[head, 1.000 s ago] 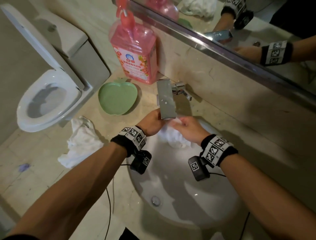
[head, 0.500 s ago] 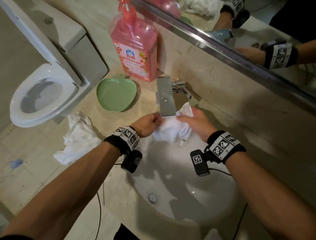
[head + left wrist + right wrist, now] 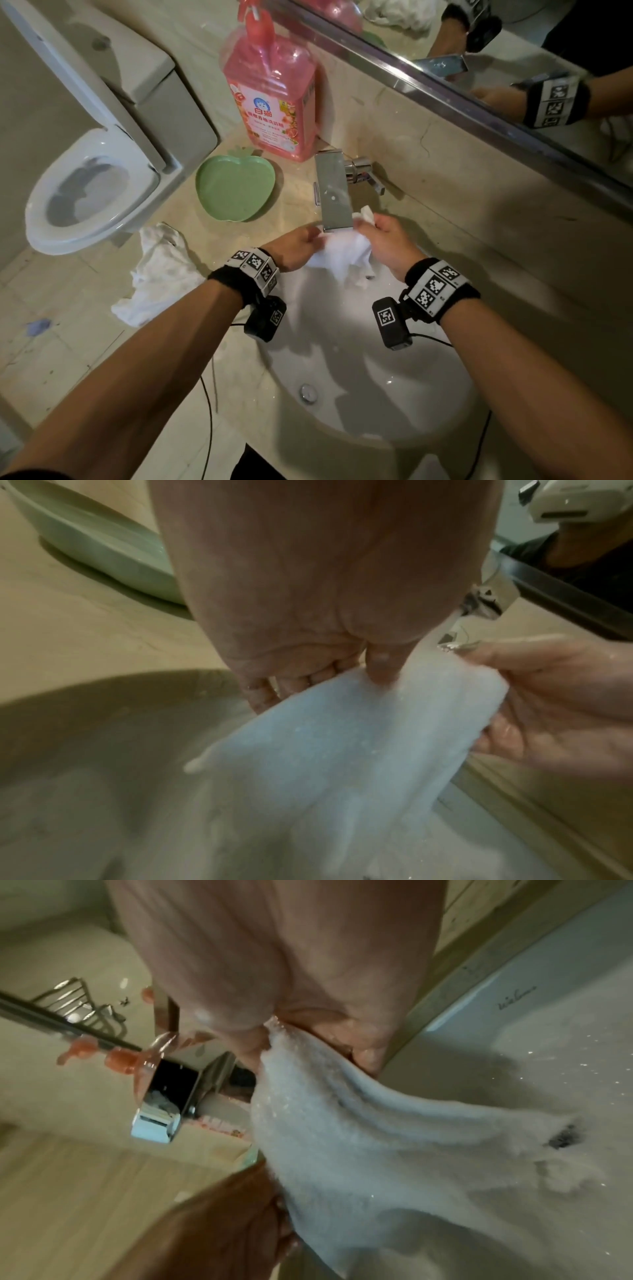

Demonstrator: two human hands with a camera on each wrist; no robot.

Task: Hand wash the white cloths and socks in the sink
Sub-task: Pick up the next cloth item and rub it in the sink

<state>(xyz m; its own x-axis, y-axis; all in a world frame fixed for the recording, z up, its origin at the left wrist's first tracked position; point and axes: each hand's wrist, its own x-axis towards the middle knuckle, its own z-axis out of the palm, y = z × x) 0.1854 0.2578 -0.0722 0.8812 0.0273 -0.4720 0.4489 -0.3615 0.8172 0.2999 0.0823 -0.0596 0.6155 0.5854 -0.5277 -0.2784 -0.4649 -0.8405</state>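
Observation:
A wet white cloth (image 3: 346, 255) hangs between both hands over the back of the white sink (image 3: 359, 394), just under the chrome faucet spout (image 3: 334, 192). My left hand (image 3: 298, 245) pinches its left edge between thumb and fingers, as the left wrist view shows on the cloth (image 3: 342, 750). My right hand (image 3: 383, 236) grips the right end, and a tuft of cloth sticks out above the fist. In the right wrist view the cloth (image 3: 359, 1123) trails from that hand (image 3: 274, 1031) down toward the basin. A second crumpled white cloth (image 3: 161, 274) lies on the counter to the left.
A pink detergent bottle (image 3: 274, 99) stands behind a green apple-shaped dish (image 3: 234, 186) on the beige counter (image 3: 68, 342). The toilet (image 3: 92, 192) is at far left. A mirror (image 3: 513, 51) runs along the wall behind the faucet. The sink drain (image 3: 307, 393) is uncovered.
The bunched cloth has been lifted from under the spout and spread between the hands; the right hand has moved up and to the right, and the left hand keeps its hold.

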